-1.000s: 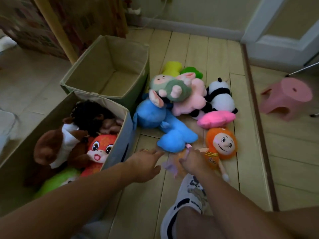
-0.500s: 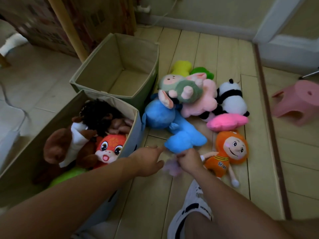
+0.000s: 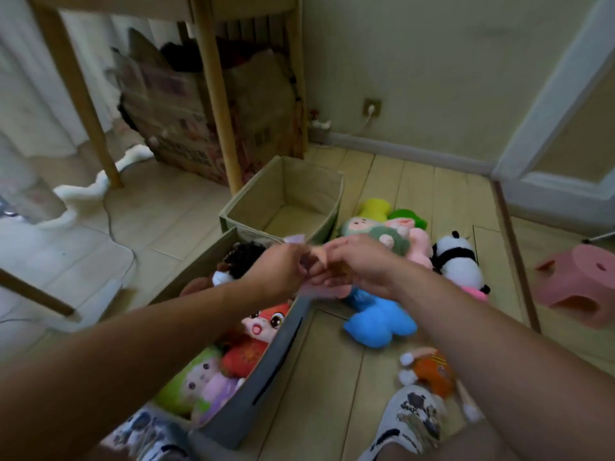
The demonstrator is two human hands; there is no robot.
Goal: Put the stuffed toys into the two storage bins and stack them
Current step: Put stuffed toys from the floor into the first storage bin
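Both hands meet in the middle of the frame, up in the air. The left hand (image 3: pixel 283 271) and the right hand (image 3: pixel 357 264) pinch a small pink and purple toy (image 3: pixel 321 289) between them — it is blurry, so what kind of toy it is cannot be told. They hold it above the far corner of the near bin (image 3: pixel 266 371), which has many toys inside, like a red fox (image 3: pixel 263 324). The far bin (image 3: pixel 293 197) sits just behind it. More toys lie on the floor at right — a blue toy (image 3: pixel 379 324), a panda (image 3: pixel 457 261) and an orange doll (image 3: pixel 431 371).
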